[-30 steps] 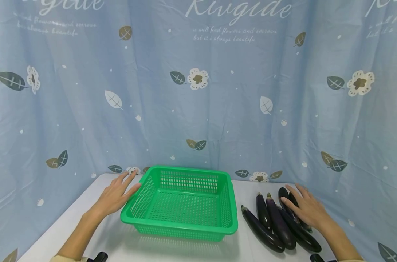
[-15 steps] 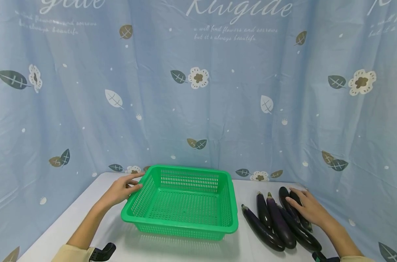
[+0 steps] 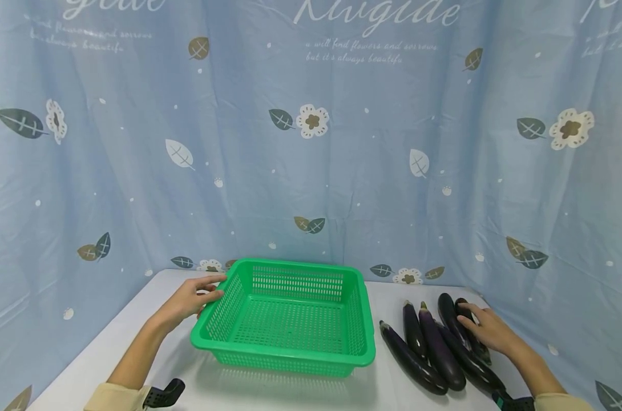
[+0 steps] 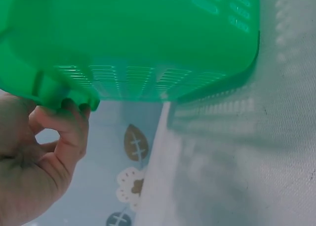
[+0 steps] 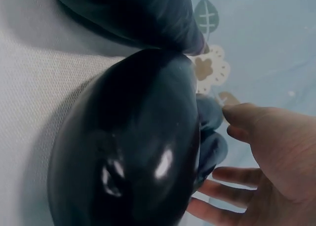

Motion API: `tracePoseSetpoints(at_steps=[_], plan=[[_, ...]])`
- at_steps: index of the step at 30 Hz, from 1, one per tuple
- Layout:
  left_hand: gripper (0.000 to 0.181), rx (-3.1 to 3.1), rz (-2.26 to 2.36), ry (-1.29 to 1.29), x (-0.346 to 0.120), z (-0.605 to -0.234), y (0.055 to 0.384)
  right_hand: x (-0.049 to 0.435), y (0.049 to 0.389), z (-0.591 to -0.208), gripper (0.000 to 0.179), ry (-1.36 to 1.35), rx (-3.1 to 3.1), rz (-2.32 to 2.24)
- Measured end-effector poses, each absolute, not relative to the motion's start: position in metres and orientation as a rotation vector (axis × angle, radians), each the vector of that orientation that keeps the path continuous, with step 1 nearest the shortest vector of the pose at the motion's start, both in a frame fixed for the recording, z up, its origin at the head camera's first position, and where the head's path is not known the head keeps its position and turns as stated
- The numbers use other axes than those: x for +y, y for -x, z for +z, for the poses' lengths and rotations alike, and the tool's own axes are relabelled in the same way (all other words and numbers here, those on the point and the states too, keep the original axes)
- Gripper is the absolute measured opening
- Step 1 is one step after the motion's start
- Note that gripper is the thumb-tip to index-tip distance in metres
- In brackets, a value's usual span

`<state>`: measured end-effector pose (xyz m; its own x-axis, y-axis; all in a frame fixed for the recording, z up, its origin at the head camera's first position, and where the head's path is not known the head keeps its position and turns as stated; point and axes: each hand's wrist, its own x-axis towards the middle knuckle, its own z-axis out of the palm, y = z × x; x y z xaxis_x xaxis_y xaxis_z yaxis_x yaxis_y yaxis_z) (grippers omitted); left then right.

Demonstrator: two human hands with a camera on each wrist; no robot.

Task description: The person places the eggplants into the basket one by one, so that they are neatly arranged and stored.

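Observation:
A green plastic basket (image 3: pixel 290 362) with slotted sides stands on the white table. My left hand (image 3: pixel 189 297) grips its left rim; the left wrist view shows the curled fingers (image 4: pixel 74 132) under the rim. Several dark purple eggplants lie in a cluster right of the basket, among them a long front one (image 3: pixel 411 359) and one with a green stem end (image 3: pixel 439 354). My right hand (image 3: pixel 488 330) is at the rightmost eggplant (image 3: pixel 477 345), thumb and fingers spread about it. In the right wrist view a large eggplant (image 5: pixel 123 147) hides part of the fingertips.
A blue curtain (image 3: pixel 342 171) with leaf and flower prints hangs behind and along both sides of the white table (image 3: pixel 188 382). The eggplants lie close together, some touching. A black wrist device (image 3: pixel 164 394) sits at the left sleeve.
My left fingers have bent from a spread pose and taken hold of the basket's rim. The right hand has shifted slightly right and down over the rightmost eggplants, its fingers drawing in.

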<state>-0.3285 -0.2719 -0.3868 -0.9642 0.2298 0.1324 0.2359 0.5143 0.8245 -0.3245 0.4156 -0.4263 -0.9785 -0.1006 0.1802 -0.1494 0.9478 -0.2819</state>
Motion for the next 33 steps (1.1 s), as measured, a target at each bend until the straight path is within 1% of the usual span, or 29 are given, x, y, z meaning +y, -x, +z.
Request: tracePoseSetpoints(at_steps=[10, 15, 20, 33], plan=[[0.063, -2.685, -1.649, 0.36, -0.275, -0.393, 0.329, 0.422, 0.328, -0.426, 0.056, -0.245, -3.032, 0.582], [0.06, -2.671, -1.667, 0.336, -0.274, -0.395, 0.329, 0.424, 0.326, -0.424, 0.055, -0.187, -3.069, 0.785], [0.055, -2.663, -1.685, 0.295, -0.274, -0.396, 0.331, 0.425, 0.327, -0.424, 0.052, -0.155, -3.078, 0.877], [0.059, -2.703, -1.637, 0.314, -0.278, -0.397, 0.335, 0.427, 0.328, -0.426, 0.053, -0.077, -3.087, 0.927]])
